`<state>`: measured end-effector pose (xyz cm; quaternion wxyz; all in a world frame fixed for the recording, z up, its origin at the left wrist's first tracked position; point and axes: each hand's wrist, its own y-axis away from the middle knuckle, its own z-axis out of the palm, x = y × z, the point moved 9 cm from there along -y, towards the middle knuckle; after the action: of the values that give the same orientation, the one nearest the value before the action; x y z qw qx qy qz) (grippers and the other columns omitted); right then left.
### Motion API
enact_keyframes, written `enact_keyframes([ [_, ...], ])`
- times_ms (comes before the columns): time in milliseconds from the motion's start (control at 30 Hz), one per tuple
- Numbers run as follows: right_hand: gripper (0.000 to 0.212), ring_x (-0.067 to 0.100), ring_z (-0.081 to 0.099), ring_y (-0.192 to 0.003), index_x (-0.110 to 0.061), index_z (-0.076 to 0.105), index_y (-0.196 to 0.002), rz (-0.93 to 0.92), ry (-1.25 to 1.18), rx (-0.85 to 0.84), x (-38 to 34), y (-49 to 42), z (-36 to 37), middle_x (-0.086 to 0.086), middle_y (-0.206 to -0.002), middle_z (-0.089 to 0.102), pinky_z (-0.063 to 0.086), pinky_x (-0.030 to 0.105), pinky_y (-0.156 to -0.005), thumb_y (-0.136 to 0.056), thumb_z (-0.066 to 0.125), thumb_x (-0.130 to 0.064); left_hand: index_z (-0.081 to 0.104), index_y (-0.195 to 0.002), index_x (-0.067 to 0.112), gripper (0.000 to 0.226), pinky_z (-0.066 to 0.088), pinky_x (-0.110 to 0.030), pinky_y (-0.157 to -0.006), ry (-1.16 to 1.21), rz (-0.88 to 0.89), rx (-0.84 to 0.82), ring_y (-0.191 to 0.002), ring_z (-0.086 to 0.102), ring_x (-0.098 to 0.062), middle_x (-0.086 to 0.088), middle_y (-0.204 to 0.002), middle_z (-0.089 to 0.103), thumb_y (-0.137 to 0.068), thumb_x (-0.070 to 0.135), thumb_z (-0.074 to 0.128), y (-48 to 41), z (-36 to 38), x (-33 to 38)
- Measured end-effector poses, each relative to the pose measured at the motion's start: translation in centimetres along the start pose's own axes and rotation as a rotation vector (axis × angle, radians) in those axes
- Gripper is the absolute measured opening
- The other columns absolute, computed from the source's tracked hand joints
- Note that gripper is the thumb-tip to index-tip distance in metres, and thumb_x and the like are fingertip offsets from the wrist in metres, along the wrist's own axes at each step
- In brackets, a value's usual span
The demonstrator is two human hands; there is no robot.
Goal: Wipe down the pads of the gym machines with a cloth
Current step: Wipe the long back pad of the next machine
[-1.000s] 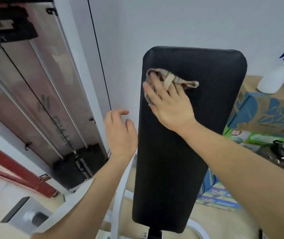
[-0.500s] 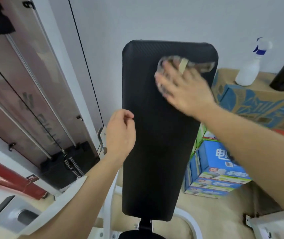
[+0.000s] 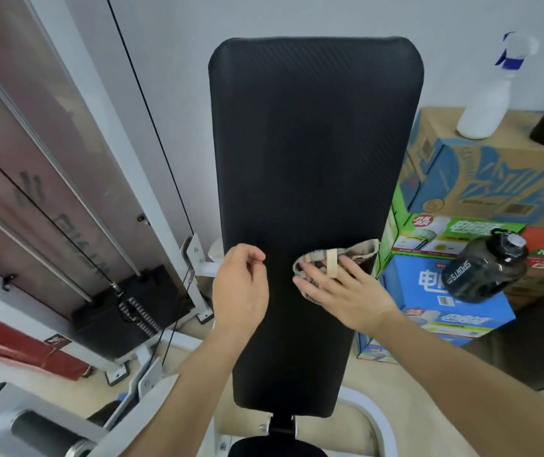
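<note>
A tall black back pad of a gym machine stands upright in the middle of the view. My right hand lies flat on its lower right part and presses a beige patterned cloth against it; a strap of the cloth runs over my fingers. My left hand hovers at the pad's lower left edge, fingers loosely curled, holding nothing. A black seat pad shows at the bottom edge.
A weight stack with cables and guide rods stands left. Right of the pad are stacked cardboard boxes, with a white spray bottle on top and a dark water jug lower down. White frame tubes run below.
My right hand has slid the cloth down from the pad's top to its lower right part. My left hand has curled its fingers and stayed at the left edge. The view has tilted down.
</note>
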<state>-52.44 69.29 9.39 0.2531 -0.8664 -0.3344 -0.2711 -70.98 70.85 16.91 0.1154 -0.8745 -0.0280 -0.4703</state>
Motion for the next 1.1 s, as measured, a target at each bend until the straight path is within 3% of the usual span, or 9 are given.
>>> enact_keyframes([
  [100, 0.075, 0.037, 0.033, -0.139, -0.024, 0.024, -0.161, -0.046, 0.006, -0.006, 1.7, -1.4, -1.7, 0.01, -0.166, 0.026, 0.028, 0.051, -0.11, -0.094, 0.057, -0.03, 0.062, -0.101, 0.024, 0.018, 0.055, -0.034, -0.084, -0.014, 0.001, 0.006, -0.087, 0.062, -0.01, 0.008, -0.094, 0.064, -0.096, 0.011, 0.05, -0.1, -0.8, 0.6],
  [200, 0.062, 0.04, 0.037, -0.143, -0.026, 0.031, -0.158, 0.259, 0.017, 0.13, 11.0, -6.3, -7.6, 0.014, -0.164, 0.029, 0.037, 0.053, -0.106, -0.101, 0.051, -0.04, 0.063, -0.1, 0.023, 0.019, 0.054, -0.032, -0.086, 0.012, 0.022, 0.048, -0.088, 0.061, -0.01, 0.008, -0.094, 0.063, -0.096, 0.01, 0.05, -0.7, -2.4, 2.8],
  [367, 0.062, 0.039, 0.016, -0.154, -0.023, 0.016, -0.161, 0.526, -0.075, 0.202, 20.2, -12.9, -13.5, 0.014, -0.168, 0.015, 0.016, 0.054, -0.123, -0.106, 0.033, -0.044, 0.063, -0.099, 0.023, 0.019, 0.053, -0.029, -0.085, 0.116, 0.0, 0.116, -0.089, 0.061, -0.011, 0.007, -0.094, 0.065, -0.097, 0.009, 0.05, -1.5, -3.9, 3.6],
  [600, 0.057, 0.036, 0.034, -0.148, -0.02, 0.033, -0.158, 0.223, -0.023, 0.235, 0.6, -9.1, -4.8, 0.011, -0.164, 0.031, 0.019, 0.05, -0.122, -0.105, 0.042, -0.038, 0.061, -0.09, 0.026, 0.019, 0.054, -0.043, -0.079, 0.104, -0.126, 0.142, -0.078, 0.06, -0.018, 0.005, -0.086, 0.064, -0.093, 0.01, 0.051, 1.0, -2.6, -6.4],
  [733, 0.075, 0.033, 0.025, -0.146, -0.021, 0.024, -0.16, -0.034, -0.008, 0.003, -10.6, -4.7, 1.8, 0.006, -0.168, 0.021, 0.013, 0.049, -0.122, -0.093, 0.057, -0.026, 0.061, -0.09, 0.027, 0.019, 0.055, -0.045, -0.081, 0.036, -0.161, 0.091, -0.081, 0.062, -0.017, 0.008, -0.09, 0.066, -0.093, 0.011, 0.051, 2.2, -1.7, -11.0],
  [833, 0.083, 0.032, 0.031, -0.144, -0.021, 0.012, -0.162, -0.157, -0.044, -0.1, -12.7, -3.9, 2.3, 0.006, -0.17, 0.012, 0.027, 0.048, -0.115, -0.091, 0.054, -0.02, 0.062, -0.09, 0.026, 0.018, 0.055, -0.042, -0.082, 0.026, -0.159, 0.081, -0.082, 0.062, -0.013, 0.009, -0.09, 0.065, -0.095, 0.012, 0.052, 2.6, -2.6, -11.1],
  [900, 0.08, 0.034, 0.032, -0.147, -0.02, 0.007, -0.162, -0.145, -0.037, -0.089, -9.9, -5.7, 0.6, 0.009, -0.17, 0.007, 0.028, 0.05, -0.115, -0.095, 0.05, -0.021, 0.064, -0.092, 0.026, 0.017, 0.056, -0.042, -0.083, 0.021, -0.172, 0.051, -0.083, 0.062, -0.012, 0.011, -0.09, 0.066, -0.096, 0.014, 0.052, 2.3, -3.4, -10.5],
  [1000, 0.063, 0.04, 0.033, -0.147, -0.022, 0.022, -0.161, 0.153, 0.036, 0.107, 1.2, -12.4, -6.2, 0.013, -0.167, 0.021, 0.031, 0.055, -0.114, -0.104, 0.045, -0.037, 0.066, -0.094, 0.029, 0.021, 0.058, -0.045, -0.08, 0.081, -0.224, -0.031, -0.077, 0.066, -0.016, 0.01, -0.084, 0.07, -0.094, 0.018, 0.048, 1.6, -4.0, -9.3],
  [1100, 0.063, 0.042, 0.024, -0.151, -0.023, 0.019, -0.161, 0.331, -0.035, 0.154, 9.4, -17.1, -11.5, 0.014, -0.168, 0.018, 0.021, 0.057, -0.12, -0.105, 0.037, -0.047, 0.064, -0.102, 0.028, 0.023, 0.056, -0.034, -0.077, 0.109, -0.237, -0.111, -0.08, 0.069, -0.016, 0.008, -0.084, 0.072, -0.096, 0.018, 0.044, 1.3, -3.8, -7.7],
])
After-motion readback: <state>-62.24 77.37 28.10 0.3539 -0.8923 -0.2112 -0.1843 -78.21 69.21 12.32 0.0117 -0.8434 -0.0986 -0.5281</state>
